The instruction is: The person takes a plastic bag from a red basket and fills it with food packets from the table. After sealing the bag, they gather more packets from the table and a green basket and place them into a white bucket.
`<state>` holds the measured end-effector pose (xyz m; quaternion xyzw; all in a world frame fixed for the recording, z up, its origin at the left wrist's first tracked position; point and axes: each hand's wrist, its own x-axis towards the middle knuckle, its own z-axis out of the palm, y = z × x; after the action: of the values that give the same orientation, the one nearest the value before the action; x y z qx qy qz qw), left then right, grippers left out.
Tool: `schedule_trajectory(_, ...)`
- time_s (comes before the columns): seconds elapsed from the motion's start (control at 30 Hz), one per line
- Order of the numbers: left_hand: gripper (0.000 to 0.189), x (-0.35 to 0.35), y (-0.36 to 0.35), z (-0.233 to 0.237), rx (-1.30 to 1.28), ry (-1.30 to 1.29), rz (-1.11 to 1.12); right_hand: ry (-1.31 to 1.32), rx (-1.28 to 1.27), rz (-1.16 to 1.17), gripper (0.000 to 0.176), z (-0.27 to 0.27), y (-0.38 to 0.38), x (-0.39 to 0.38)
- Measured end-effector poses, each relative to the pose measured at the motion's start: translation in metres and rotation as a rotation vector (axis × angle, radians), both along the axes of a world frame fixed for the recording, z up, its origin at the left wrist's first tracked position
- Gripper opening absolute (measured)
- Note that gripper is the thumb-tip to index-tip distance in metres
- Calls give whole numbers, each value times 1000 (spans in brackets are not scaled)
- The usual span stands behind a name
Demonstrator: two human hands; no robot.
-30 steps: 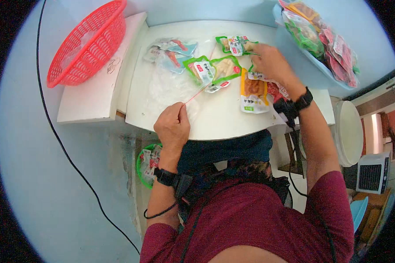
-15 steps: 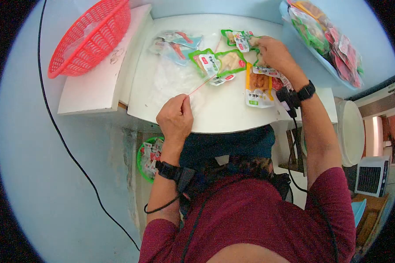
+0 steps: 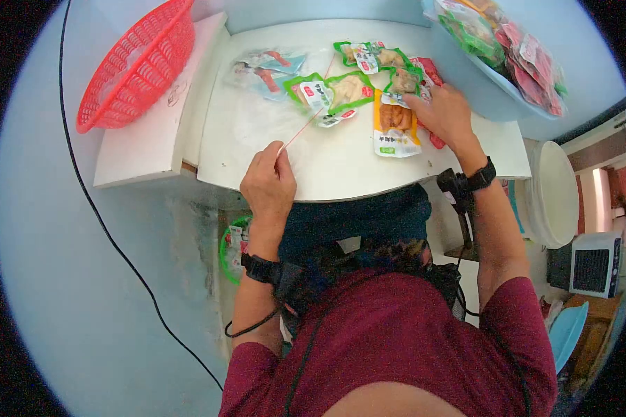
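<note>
My left hand [image 3: 270,177] is closed in a pinch on a thin red string [image 3: 301,131], which runs up taut across the packets. My right hand [image 3: 446,117] lies over a long red packet [image 3: 428,69], thumb apart from the fingers, hiding its middle. Beside the thumb is a yellow-edged food packet [image 3: 395,119] with brown pieces inside. Green-edged packets lie close by: one [image 3: 350,90] under the string, one [image 3: 401,81] near my right fingertips and another [image 3: 368,55] behind. A packet with a white label [image 3: 336,118] is partly covered.
Clear and bluish packets [image 3: 275,69] lie on the white table [image 3: 313,177] at left. A red plastic basket [image 3: 142,73] rests on the side shelf. At right, a light-blue tub [image 3: 466,73] holds many packets. Below, a green basket [image 3: 225,257] contains small sachets. A black cable [image 3: 111,240] hangs left.
My right hand has moved down and right from the green-edged packets to the red packet, which now shows at both ends. My left hand keeps its pinch on the string. The view has shifted slightly.
</note>
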<state>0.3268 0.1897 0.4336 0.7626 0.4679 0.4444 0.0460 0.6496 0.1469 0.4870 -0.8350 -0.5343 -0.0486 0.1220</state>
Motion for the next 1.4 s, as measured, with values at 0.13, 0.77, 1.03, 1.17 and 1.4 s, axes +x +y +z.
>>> schedule_trajectory(0.13,19,-1,-16,11,-40,3,32,-15,143,21,63,0,1,-10)
schedule_trajectory(0.77,7,8,-29,11,68,33,70,-328,120,248,19,-24,20,-13)
schedule_trajectory(1.03,7,21,-30,22,136,-37,111,398,717,210,16,35,-23,-24)
schedule_trajectory(1.17,6,32,-33,21,137,-63,77,1628,706,189,27,37,-51,-67)
schedule_trajectory(1.4,6,43,-44,28,54,-156,37,1891,494,261,20,3,-70,-108)
